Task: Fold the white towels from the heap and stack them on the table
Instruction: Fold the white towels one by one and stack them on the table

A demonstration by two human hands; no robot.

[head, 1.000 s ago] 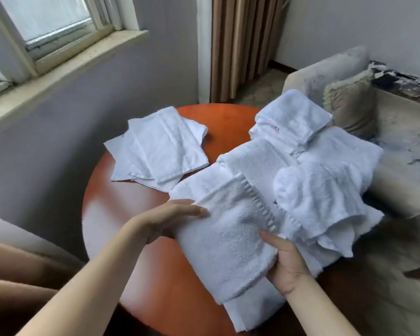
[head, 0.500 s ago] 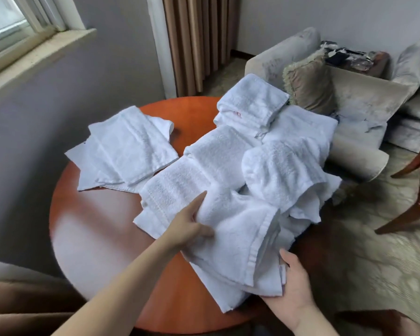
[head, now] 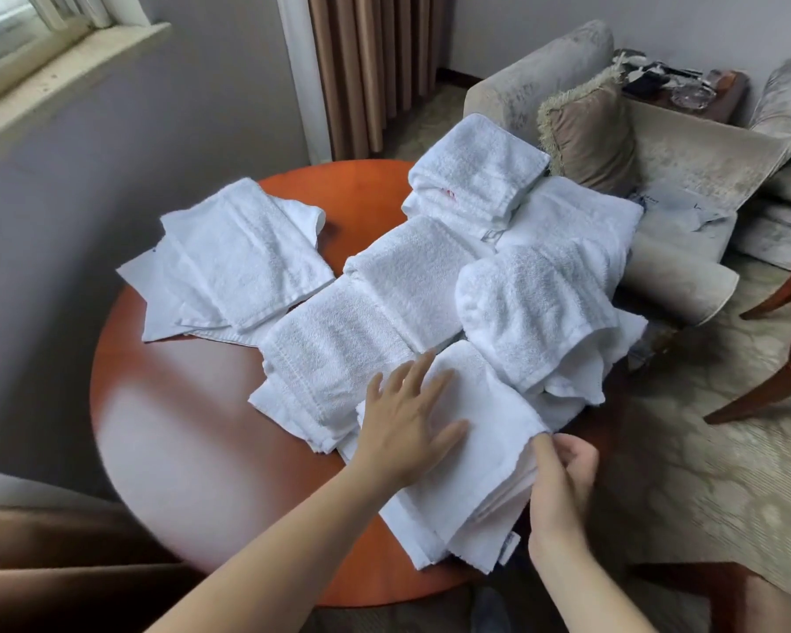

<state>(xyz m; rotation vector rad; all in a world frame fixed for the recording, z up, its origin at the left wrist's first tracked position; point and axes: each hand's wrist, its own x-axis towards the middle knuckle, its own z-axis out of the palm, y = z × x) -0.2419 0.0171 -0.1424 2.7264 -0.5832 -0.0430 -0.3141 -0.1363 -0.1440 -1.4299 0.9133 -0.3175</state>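
Head-cam view: two bare hands on a folded towel (head: 476, 477) at the near edge of a round red-brown table (head: 179, 450).

L hand, i.e. the left hand (head: 407, 418), lies flat on top of the towel w/ fingers straight and spread, pressing down. R hand, i.e. the right hand (head: 562, 477), has fingers curled and pinches the layered edge on the towel's right side. The towel's near end hangs slightly over the table rim. Just behind it a loose heap (head: 535, 303) of white towels covers the table's right half, touching the folded one. A flat stack (head: 238, 253) of folded towels sits far left on the table, apart from the hands. Bkgd: beige armchair (head: 686, 175) w/ a fringed cushion (head: 590, 130) at right, brown curtain (head: 371, 70) center, window sill (head: 65, 70) top left.
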